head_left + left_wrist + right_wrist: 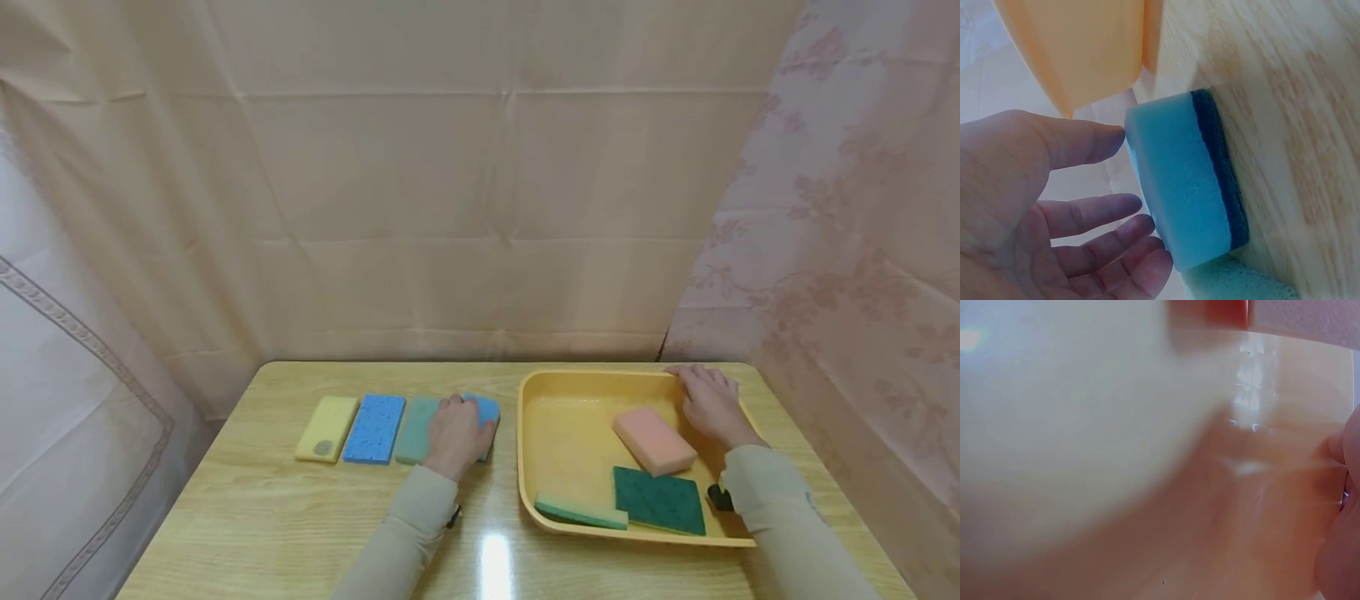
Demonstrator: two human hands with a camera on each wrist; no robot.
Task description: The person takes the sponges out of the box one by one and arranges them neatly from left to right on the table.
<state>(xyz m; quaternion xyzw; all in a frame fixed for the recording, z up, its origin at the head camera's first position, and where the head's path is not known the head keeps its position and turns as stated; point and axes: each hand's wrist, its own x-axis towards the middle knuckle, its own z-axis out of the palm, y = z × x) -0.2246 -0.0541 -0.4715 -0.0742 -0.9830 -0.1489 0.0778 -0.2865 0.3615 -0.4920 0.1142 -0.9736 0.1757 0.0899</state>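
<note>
Head view shows a person's left hand [456, 433] over the right end of a row of sponges on a pale wood-grain counter [255, 508]. Beneath it lies a rectangular light-blue foam sponge with a dark scouring layer [1175, 184], the dark side down on the counter, to the left of a shallow yellow plastic tray [521, 442]. From the left wrist, the thumb and fingers are spread and loosely bent at the sponge's upper edge, not clenched round it (whether every fingertip touches, I cannot tell).

Just beside that sponge is a pale green rectangular sponge [414, 432], partly hidden by the hand; further left come a bright blue speckled sponge [373, 429] and a pale yellow sponge with a round grey spot [330, 425].

The right hand [712, 404] grasps the tray's rim near its far right corner. Inside the tray, a pink block-shaped sponge [654, 442] lies nearest that hand, a dark green rectangular scouring sponge [660, 500] lies nearer the front, and a thin yellow-and-green sponge [581, 512] sits along the near wall. A creased beige cloth curtain [420, 183] hangs behind.
</note>
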